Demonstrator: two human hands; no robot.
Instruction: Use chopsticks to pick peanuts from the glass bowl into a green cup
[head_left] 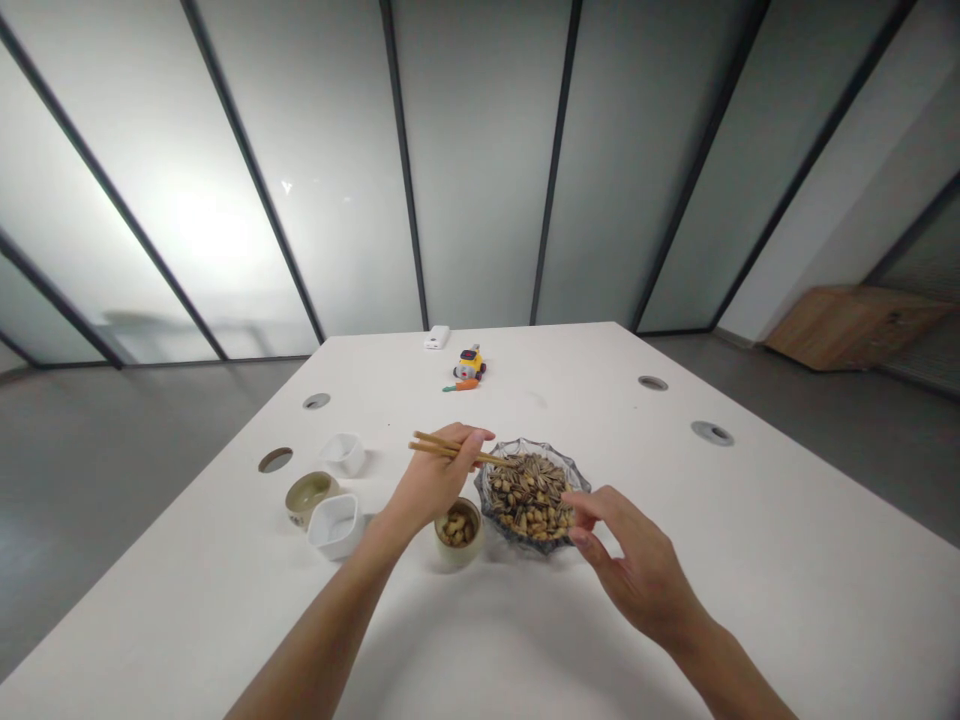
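Observation:
My left hand (442, 475) is closed around a pair of wooden chopsticks (431, 446), their tips over the seeds in a scalloped glass bowl (486, 500). Striped sunflower seeds (534, 472) and peanuts (536, 520) fill this bowl. At the bowl's right rim is my right hand (637, 565), thumb and forefinger curved with a gap between them. It holds nothing that I can make out; whether it touches the rim is unclear. Just below my left hand, a small round cup (459, 555) contains several peanuts (456, 526).
Left of my forearm stand two white square bowls (336, 545) and an olive-coloured cup (300, 505). Farther back on the white table (570, 390) lie a toy car (470, 365), a toy carrot (465, 384) and a white device (437, 337). Round holes (712, 433) pierce the tabletop.

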